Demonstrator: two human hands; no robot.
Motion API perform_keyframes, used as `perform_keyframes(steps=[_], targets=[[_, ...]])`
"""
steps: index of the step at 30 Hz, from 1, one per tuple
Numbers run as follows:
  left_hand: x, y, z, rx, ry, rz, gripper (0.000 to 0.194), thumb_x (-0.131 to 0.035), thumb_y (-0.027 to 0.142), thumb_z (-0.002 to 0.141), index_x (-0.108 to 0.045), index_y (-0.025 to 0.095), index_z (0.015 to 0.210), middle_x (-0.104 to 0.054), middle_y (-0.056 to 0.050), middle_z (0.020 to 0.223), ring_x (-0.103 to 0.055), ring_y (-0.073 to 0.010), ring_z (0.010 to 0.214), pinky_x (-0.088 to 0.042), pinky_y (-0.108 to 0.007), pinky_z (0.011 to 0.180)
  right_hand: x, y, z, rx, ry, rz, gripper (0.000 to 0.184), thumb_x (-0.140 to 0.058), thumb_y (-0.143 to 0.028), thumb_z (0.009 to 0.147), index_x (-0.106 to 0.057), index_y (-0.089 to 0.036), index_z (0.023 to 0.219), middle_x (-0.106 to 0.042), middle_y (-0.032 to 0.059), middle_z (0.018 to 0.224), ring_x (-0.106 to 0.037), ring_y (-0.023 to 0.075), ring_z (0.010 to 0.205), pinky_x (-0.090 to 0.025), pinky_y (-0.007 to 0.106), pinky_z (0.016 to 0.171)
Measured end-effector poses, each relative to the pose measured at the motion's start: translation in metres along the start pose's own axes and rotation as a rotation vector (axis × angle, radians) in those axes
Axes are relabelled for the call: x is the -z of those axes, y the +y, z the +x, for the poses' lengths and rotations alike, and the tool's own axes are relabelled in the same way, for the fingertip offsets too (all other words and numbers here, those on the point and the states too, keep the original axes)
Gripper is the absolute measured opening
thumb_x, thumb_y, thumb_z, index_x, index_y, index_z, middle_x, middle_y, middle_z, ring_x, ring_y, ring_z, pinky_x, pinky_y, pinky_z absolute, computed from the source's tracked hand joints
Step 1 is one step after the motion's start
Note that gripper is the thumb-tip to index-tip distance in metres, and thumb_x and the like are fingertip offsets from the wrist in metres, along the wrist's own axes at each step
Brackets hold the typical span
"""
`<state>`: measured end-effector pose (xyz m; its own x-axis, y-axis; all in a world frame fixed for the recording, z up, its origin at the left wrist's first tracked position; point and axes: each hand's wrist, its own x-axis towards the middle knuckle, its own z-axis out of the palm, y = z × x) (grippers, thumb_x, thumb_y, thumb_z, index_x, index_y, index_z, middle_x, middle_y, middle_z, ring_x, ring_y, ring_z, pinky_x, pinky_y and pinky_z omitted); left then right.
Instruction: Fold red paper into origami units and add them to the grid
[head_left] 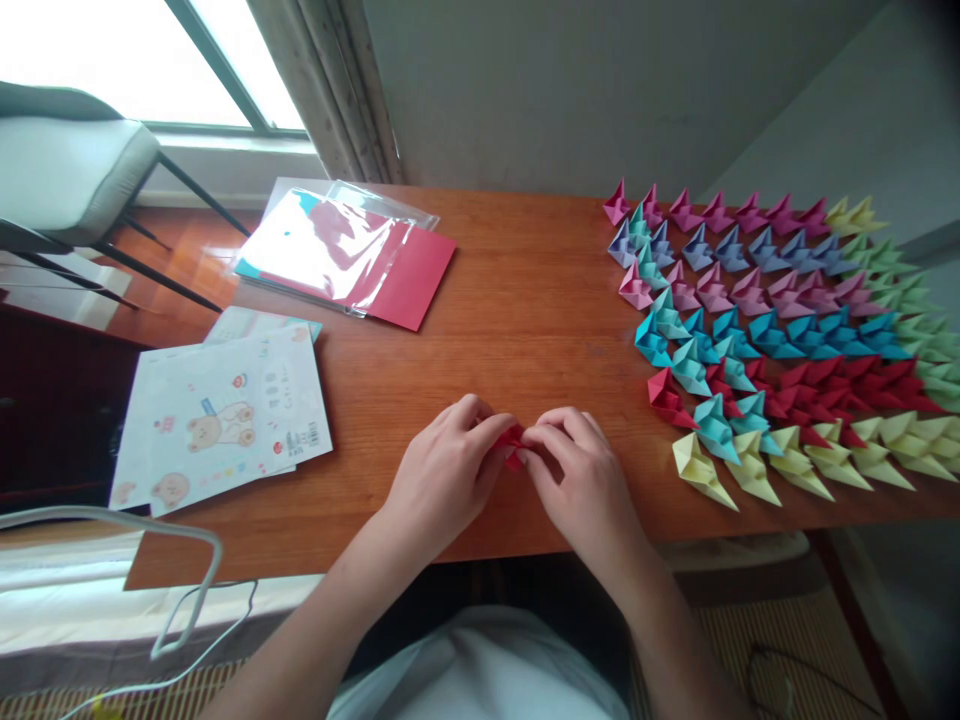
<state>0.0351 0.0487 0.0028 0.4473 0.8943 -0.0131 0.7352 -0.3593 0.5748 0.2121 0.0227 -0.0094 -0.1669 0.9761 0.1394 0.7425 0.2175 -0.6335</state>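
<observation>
Between my hands, over the front of the wooden table, is a small piece of folded red paper (514, 450), mostly hidden by my fingers. My left hand (454, 455) pinches its left side with thumb and forefinger. From the right, my right hand (574, 450) grips the other side with bent fingertips. Rows of folded paper figures stand to the right, among them red ones (670, 397), blue ones (775, 335), pale yellow ones (701, 468) and magenta ones (684, 211).
A plastic-wrapped pack (322, 245) with red paper (416, 275) sticking out lies at the back left. Nearer are flat sheets with a bear drawing (225, 420). Beyond the table's left edge are a chair (82, 180) and a white cable (202, 560).
</observation>
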Motion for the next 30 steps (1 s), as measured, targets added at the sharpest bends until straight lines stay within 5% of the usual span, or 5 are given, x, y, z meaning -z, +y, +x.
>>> perform_keyframes(steps=[4, 8, 16, 24, 30], targets=[[0.005, 0.0, -0.004, 0.006, 0.023, -0.169, 0.016, -0.053, 0.021, 0.095, -0.064, 0.022, 0.107, -0.062, -0.007, 0.113, -0.062, -0.0197, 0.096, -0.05, -0.031, 0.08, 0.006, -0.003, -0.002, -0.04, -0.003, 0.195, 0.012, -0.061, -0.014, 0.091, -0.068, -0.024, 0.092, -0.067, 0.0065, 0.11, -0.06, 0.0232, 0.102, -0.051, 0.037, 0.088], [0.008, 0.0, -0.007, 0.082, -0.002, -0.502, 0.013, -0.059, 0.014, 0.09, -0.058, 0.021, 0.102, -0.068, -0.002, 0.094, -0.065, -0.0151, 0.083, -0.052, -0.025, 0.072, 0.011, -0.007, -0.003, -0.123, -0.045, 0.446, 0.011, -0.06, -0.018, 0.093, -0.067, -0.026, 0.098, -0.071, 0.0016, 0.096, -0.065, 0.0179, 0.088, -0.053, 0.031, 0.08], [0.0, 0.015, -0.01, 0.215, 0.046, -0.847, 0.017, -0.065, 0.031, 0.092, -0.064, 0.016, 0.099, -0.071, -0.006, 0.09, -0.067, -0.017, 0.08, -0.054, -0.027, 0.071, -0.005, -0.009, -0.008, -0.333, 0.159, 0.708, 0.024, -0.068, -0.029, 0.09, -0.065, -0.027, 0.114, -0.07, 0.0049, 0.107, -0.067, 0.0207, 0.098, -0.056, 0.034, 0.084], [0.002, 0.013, -0.008, 0.32, -0.076, -1.052, 0.026, -0.073, 0.038, 0.085, -0.068, 0.012, 0.088, -0.071, -0.007, 0.081, -0.064, -0.0161, 0.073, -0.052, -0.025, 0.066, 0.001, -0.007, -0.009, -0.316, 0.084, 0.715, 0.021, -0.068, -0.027, 0.089, -0.068, -0.026, 0.11, -0.071, 0.0055, 0.11, -0.068, 0.0217, 0.098, -0.056, 0.036, 0.087], [0.002, 0.017, -0.009, 0.405, -0.018, -1.205, 0.026, -0.079, 0.036, 0.08, -0.07, 0.011, 0.082, -0.07, -0.005, 0.073, -0.063, -0.0133, 0.067, -0.05, -0.022, 0.062, 0.004, -0.014, -0.005, -0.38, -0.014, 0.891, 0.011, -0.064, -0.031, 0.093, -0.067, -0.022, 0.098, -0.069, 0.0015, 0.092, -0.066, 0.0159, 0.085, -0.054, 0.026, 0.076]])
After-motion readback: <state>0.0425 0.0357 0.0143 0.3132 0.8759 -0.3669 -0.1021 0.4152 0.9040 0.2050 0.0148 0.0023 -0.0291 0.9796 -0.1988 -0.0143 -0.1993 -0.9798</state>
